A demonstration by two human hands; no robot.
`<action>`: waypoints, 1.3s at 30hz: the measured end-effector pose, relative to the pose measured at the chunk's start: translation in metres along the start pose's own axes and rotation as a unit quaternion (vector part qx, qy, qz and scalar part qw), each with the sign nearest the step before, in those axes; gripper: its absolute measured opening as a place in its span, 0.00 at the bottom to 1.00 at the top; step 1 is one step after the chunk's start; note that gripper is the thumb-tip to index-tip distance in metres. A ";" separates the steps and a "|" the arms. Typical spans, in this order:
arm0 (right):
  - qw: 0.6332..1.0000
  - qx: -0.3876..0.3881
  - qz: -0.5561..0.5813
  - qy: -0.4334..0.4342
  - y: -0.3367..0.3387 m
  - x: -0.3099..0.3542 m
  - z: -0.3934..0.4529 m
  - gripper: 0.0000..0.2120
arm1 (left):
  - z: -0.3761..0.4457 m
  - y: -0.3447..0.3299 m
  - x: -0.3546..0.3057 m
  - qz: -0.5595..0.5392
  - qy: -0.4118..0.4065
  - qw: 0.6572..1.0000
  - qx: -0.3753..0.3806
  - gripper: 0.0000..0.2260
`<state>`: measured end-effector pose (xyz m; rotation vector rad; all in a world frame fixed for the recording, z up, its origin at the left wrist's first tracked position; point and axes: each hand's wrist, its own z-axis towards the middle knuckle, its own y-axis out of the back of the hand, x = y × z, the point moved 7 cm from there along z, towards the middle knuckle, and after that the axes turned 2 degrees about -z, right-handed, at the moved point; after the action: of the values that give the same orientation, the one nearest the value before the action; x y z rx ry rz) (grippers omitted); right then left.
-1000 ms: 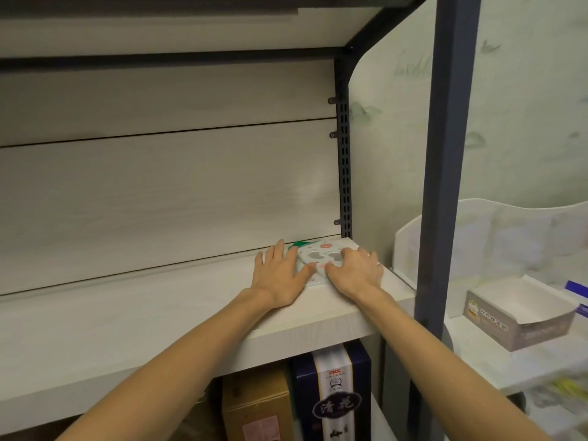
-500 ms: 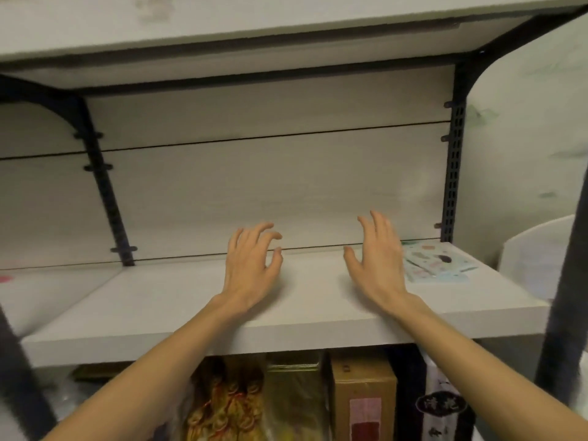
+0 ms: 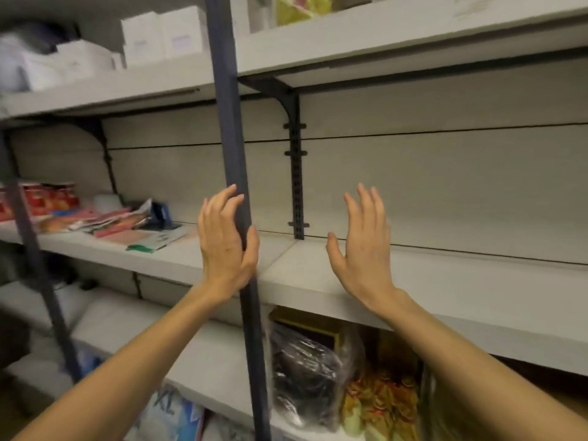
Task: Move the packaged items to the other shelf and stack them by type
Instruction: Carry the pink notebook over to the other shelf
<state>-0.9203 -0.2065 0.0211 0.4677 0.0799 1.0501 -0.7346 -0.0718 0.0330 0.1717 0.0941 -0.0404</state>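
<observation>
A loose pile of flat packaged items (image 3: 127, 222) lies on the left shelf (image 3: 178, 253), with a white-and-green packet (image 3: 159, 239) nearest the front and red packs (image 3: 51, 198) behind at the far left. My left hand (image 3: 224, 243) is raised with relaxed fingers in front of the dark upright post (image 3: 237, 173), holding nothing. Over the bare right shelf (image 3: 445, 281) my right hand (image 3: 362, 243) hovers with its fingers spread, also holding nothing.
White boxes (image 3: 159, 35) stand on the upper left shelf. Below the right shelf sit a black bag in clear plastic (image 3: 305, 374) and a bag of yellow-orange snacks (image 3: 381, 405). A slotted bracket (image 3: 296, 173) divides the two bays at the back.
The view has swung left, away from the patterned packet laid at the right end of the shelf. Both hands have lifted off it and now hang free, moving leftward.
</observation>
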 end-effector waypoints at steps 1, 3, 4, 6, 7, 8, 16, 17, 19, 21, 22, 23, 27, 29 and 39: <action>0.999 0.006 -0.005 0.033 -0.014 0.025 0.001 0.31 | -0.002 0.016 0.020 0.022 0.013 1.000 0.008 0.25; 0.994 0.023 -0.009 0.104 -0.042 0.076 0.002 0.32 | -0.005 0.043 0.061 0.074 0.048 0.995 0.035 0.27; 0.989 0.030 -0.008 0.141 -0.055 0.101 0.000 0.31 | -0.006 0.055 0.082 0.101 0.067 0.991 0.053 0.28; 0.976 0.043 0.002 0.214 -0.080 0.147 -0.004 0.30 | -0.012 0.073 0.126 0.154 0.100 0.978 0.103 0.29; 0.968 0.051 0.008 0.246 -0.093 0.167 -0.007 0.29 | -0.016 0.080 0.147 0.186 0.113 0.967 0.136 0.31; 0.960 0.063 0.017 0.271 -0.107 0.185 -0.009 0.29 | -0.022 0.085 0.168 0.221 0.121 0.952 0.174 0.32; 0.946 0.233 0.045 0.219 -0.235 0.247 0.011 0.31 | -0.068 0.092 0.272 0.330 0.161 0.869 0.332 0.32; 0.947 0.248 0.046 0.198 -0.251 0.250 0.017 0.30 | -0.069 0.089 0.284 0.337 0.156 0.863 0.342 0.31; 0.946 0.277 0.047 0.163 -0.283 0.254 0.030 0.30 | -0.065 0.084 0.309 0.350 0.139 0.853 0.361 0.31; 0.939 0.310 0.034 0.143 -0.318 0.259 0.041 0.30 | -0.060 0.080 0.336 0.359 0.123 0.847 0.372 0.29; 0.936 0.324 0.027 0.138 -0.337 0.263 0.048 0.30 | -0.056 0.077 0.351 0.365 0.118 0.843 0.377 0.29; 0.932 0.336 0.019 0.132 -0.355 0.266 0.055 0.29 | -0.053 0.075 0.365 0.371 0.115 0.837 0.386 0.28; 0.917 0.388 0.014 0.086 -0.426 0.278 0.086 0.30 | -0.035 0.063 0.428 0.385 0.102 0.813 0.424 0.27; 0.912 0.404 0.021 0.067 -0.458 0.285 0.100 0.29 | -0.025 0.058 0.463 0.389 0.109 0.808 0.429 0.27; 0.910 0.407 0.062 0.051 -0.574 0.331 0.149 0.25 | -0.016 0.067 0.604 0.397 0.198 0.782 0.437 0.25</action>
<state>-0.2426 -0.2098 -0.0279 1.1848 0.6050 1.1397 -0.1322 -0.0225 -0.0304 1.1512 0.4191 0.8243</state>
